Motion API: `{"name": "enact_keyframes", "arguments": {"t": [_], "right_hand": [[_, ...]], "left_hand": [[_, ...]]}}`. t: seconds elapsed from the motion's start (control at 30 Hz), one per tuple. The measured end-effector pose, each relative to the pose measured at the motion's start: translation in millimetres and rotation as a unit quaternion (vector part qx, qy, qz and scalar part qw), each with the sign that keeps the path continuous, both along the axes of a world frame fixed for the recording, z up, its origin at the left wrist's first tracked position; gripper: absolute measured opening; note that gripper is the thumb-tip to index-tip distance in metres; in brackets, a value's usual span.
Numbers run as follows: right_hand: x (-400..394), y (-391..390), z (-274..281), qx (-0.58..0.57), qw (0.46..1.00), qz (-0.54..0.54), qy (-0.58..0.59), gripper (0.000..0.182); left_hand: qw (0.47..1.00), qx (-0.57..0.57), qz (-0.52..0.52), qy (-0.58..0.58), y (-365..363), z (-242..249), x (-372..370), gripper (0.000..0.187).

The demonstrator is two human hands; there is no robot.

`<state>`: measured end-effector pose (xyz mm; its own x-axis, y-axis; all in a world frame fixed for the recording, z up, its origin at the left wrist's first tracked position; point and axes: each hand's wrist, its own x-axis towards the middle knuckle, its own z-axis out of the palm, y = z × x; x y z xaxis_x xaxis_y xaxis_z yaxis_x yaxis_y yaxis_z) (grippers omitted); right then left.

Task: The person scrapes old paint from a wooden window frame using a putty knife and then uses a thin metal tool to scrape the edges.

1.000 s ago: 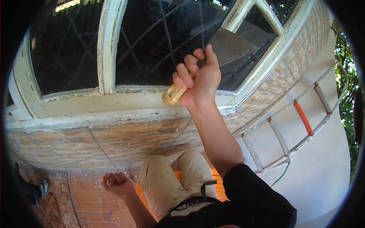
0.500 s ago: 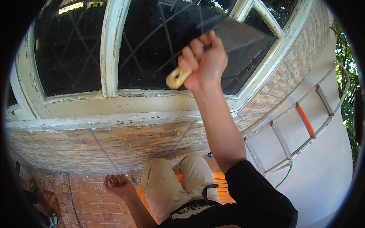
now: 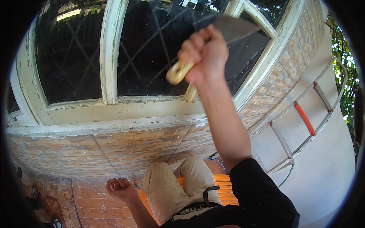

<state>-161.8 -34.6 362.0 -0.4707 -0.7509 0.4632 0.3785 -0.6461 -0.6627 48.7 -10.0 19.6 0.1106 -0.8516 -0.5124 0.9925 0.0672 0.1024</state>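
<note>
The scraper (image 3: 237, 29), at the upper centre-right of the frame before the dark window glass (image 3: 146, 57), is probably light, its blade thin but stiff enough to scratch; the handle (image 3: 178, 73) seems hard and smooth, best held round its middle, clear of the edge. The blade is broad, grey and flared; the handle is yellowish, with a rounded butt and what looks like a hole. The right grip (image 3: 208, 57) is clamped round the handle; I cannot tell whether the blade touches the window frame (image 3: 108, 57). At lower left, the left grip (image 3: 122, 189) is curled together beside the trousers (image 3: 163, 190), nothing visible in it
</note>
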Motion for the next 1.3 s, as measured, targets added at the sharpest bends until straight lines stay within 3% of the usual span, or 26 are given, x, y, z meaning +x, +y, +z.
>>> {"name": "enact_keyframes", "arguments": {"t": [0.13,0.27,0.47,0.6,0.67,0.83,0.9,1.0,1.13,1.2,1.3], "right_hand": [[3.4,1.1,-13.3,0.037,0.998,-0.051,0.002,0.021],[0.7,-12.6,33.0,-0.036,0.999,-0.023,0.014,0.02],[9.5,12.2,-28.7,0.063,0.997,-0.032,-0.017,0.016],[-4.0,-6.5,24.0,-0.026,0.999,-0.017,0.038,0.017],[6.4,-10.0,36.3,-0.042,0.999,-0.017,0.011,0.017],[11.0,7.5,-21.8,0.048,0.998,-0.022,-0.024,0.018],[15.1,5.3,-19.2,0.054,0.998,-0.023,-0.025,0.018],[12.6,-13.5,16.2,-0.059,0.998,-0.003,0.0,0.019],[6.6,-9.9,7.5,-0.027,0.999,-0.028,0.005,0.019],[12.1,2.7,-16.0,0.044,0.999,-0.014,-0.025,0.017],[1.1,3.8,2.5,-0.004,1.0,0.011,-0.008,0.017]], "left_hand": [[1.0,-0.019,-0.008,0.011,-0.7,-8.3,0.1,0.02],[1.0,0.013,0.007,0.005,1.8,9.9,-0.2,0.021],[1.0,-0.01,-0.005,0.002,0.8,1.0,-1.2,0.02],[1.0,-0.009,-0.006,-0.003,2.7,3.8,1.7,0.02],[1.0,0.02,0.005,-0.011,1.5,10.9,0.3,0.02],[1.0,0.01,-0.004,0.006,-0.9,8.0,-4.0,0.02],[0.999,0.038,0.006,-0.007,0.4,10.0,-2.7,0.02],[1.0,-0.02,-0.002,-0.012,5.6,4.4,1.1,0.02],[1.0,-0.015,-0.006,0.006,0.6,4.5,0.5,0.02],[1.0,-0.01,-0.009,0.01,0.7,6.8,-2.6,0.021],[1.0,0.003,-0.007,-0.004,1.2,3.9,-1.5,0.021]]}}
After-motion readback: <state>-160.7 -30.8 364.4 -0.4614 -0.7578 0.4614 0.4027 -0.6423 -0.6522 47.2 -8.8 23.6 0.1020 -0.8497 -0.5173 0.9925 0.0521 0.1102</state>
